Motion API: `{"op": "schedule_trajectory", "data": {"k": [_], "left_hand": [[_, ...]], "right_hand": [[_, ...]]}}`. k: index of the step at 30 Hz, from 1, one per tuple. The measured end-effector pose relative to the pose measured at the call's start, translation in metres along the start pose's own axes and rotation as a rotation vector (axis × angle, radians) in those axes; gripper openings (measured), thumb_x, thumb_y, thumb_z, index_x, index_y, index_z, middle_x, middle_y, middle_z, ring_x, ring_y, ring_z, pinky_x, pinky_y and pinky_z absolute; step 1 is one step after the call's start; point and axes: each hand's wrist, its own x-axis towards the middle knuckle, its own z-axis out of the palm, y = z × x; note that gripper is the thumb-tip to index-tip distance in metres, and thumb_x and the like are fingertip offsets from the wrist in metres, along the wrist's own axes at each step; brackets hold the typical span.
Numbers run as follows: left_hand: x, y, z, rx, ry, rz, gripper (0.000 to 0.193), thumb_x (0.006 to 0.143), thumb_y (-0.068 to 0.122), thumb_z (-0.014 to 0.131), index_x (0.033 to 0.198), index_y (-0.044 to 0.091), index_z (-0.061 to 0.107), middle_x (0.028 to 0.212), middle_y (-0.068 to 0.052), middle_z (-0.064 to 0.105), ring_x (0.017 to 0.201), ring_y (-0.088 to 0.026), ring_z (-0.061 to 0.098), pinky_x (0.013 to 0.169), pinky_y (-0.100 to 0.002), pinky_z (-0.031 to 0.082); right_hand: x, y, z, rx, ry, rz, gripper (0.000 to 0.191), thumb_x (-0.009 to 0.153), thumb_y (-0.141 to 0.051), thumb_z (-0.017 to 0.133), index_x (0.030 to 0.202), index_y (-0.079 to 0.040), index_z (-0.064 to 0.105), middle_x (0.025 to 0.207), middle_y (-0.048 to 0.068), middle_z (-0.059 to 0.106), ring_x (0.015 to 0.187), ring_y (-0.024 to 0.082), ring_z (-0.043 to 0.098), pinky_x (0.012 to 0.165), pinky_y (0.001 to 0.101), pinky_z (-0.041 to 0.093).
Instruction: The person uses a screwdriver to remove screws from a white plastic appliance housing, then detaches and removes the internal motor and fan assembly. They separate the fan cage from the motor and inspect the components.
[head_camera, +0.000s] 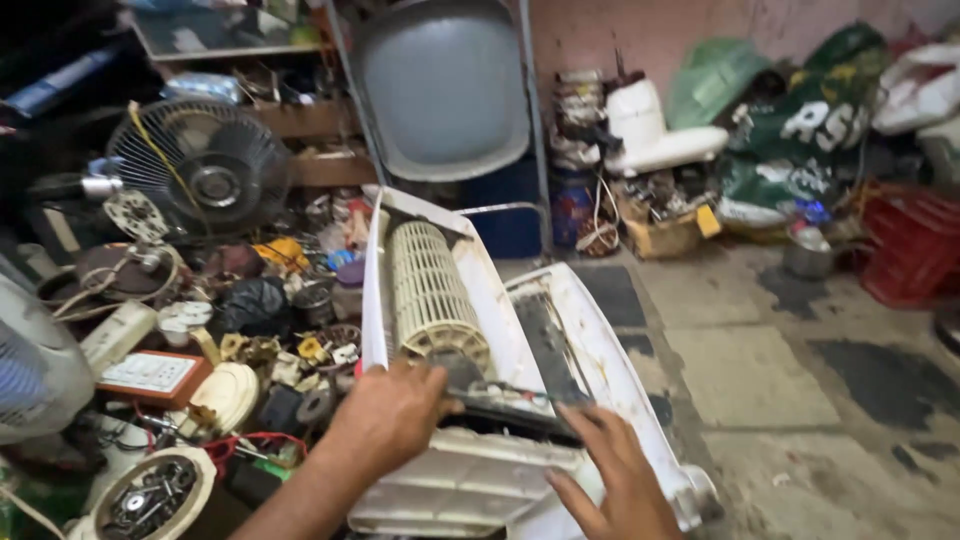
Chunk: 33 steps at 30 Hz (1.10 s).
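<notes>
A white air-conditioner indoor unit (600, 350) lies open on the floor, running away from me. Its cream cylindrical blower wheel (428, 290) sits exposed in the housing. My left hand (390, 410) rests on the near end of the blower, fingers curled over a dark part (500, 405) beside it. My right hand (615, 470) presses flat on the white casing just to the right, fingertips touching the same dark strip. Neither hand lifts anything.
A heap of scrap parts (260, 340), a fan with a wire guard (205, 170), wires and a tub of screws (150, 495) crowd the left. A grey folding chair (445, 90) stands behind. Sacks (800, 120) and a red crate (915, 240) line the right wall; concrete floor (760, 370) between.
</notes>
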Motion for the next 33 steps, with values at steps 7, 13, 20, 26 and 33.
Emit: {"op": "schedule_trajectory", "data": {"k": [7, 13, 20, 26, 33], "left_hand": [[0.005, 0.010, 0.019, -0.034, 0.031, 0.055, 0.036, 0.096, 0.041, 0.061, 0.097, 0.006, 0.060, 0.091, -0.014, 0.069, 0.086, -0.037, 0.067, 0.067, -0.051, 0.054], [0.010, 0.008, 0.034, -0.086, 0.102, 0.121, 0.032, 0.096, 0.040, 0.065, 0.094, 0.008, 0.061, 0.085, -0.010, 0.066, 0.083, -0.033, 0.065, 0.069, -0.048, 0.050], [-0.004, -0.005, 0.047, -0.105, 0.132, 0.185, 0.043, 0.084, 0.047, 0.072, 0.093, 0.006, 0.062, 0.086, -0.012, 0.062, 0.086, -0.033, 0.062, 0.068, -0.046, 0.048], [0.002, 0.023, 0.095, 0.441, 0.914, 0.262, 0.038, 0.090, 0.037, 0.067, 0.119, 0.013, 0.064, 0.110, -0.002, 0.068, 0.102, -0.022, 0.065, 0.086, -0.045, 0.048], [0.029, 0.038, 0.186, 0.594, 1.087, 0.131, 0.019, 0.099, 0.032, 0.066, 0.115, 0.025, 0.061, 0.114, 0.004, 0.069, 0.106, -0.015, 0.066, 0.088, -0.037, 0.042]], "right_hand": [[0.075, -0.007, 0.052, 0.088, -0.446, 0.123, 0.047, 0.083, -0.037, 0.084, 0.116, -0.009, 0.065, 0.105, 0.011, 0.063, 0.105, 0.032, 0.060, 0.089, 0.0435, 0.049], [0.079, 0.017, 0.076, 0.059, -0.309, -0.021, 0.035, 0.076, -0.021, 0.084, 0.094, -0.003, 0.061, 0.094, 0.015, 0.059, 0.094, 0.037, 0.060, 0.078, 0.0460, 0.050], [0.066, 0.022, 0.092, 0.066, -0.225, -0.179, 0.035, 0.068, -0.013, 0.086, 0.092, -0.003, 0.061, 0.090, 0.016, 0.059, 0.090, 0.037, 0.060, 0.075, 0.0454, 0.051], [0.098, 0.024, 0.064, -0.017, -0.199, -0.220, 0.032, 0.070, -0.010, 0.083, 0.090, -0.004, 0.060, 0.089, 0.013, 0.061, 0.088, 0.035, 0.061, 0.074, 0.0446, 0.051], [0.124, 0.038, 0.050, -0.059, -0.164, -0.255, 0.033, 0.066, -0.013, 0.084, 0.088, -0.006, 0.060, 0.083, 0.011, 0.063, 0.082, 0.034, 0.064, 0.069, 0.0442, 0.053]]}}
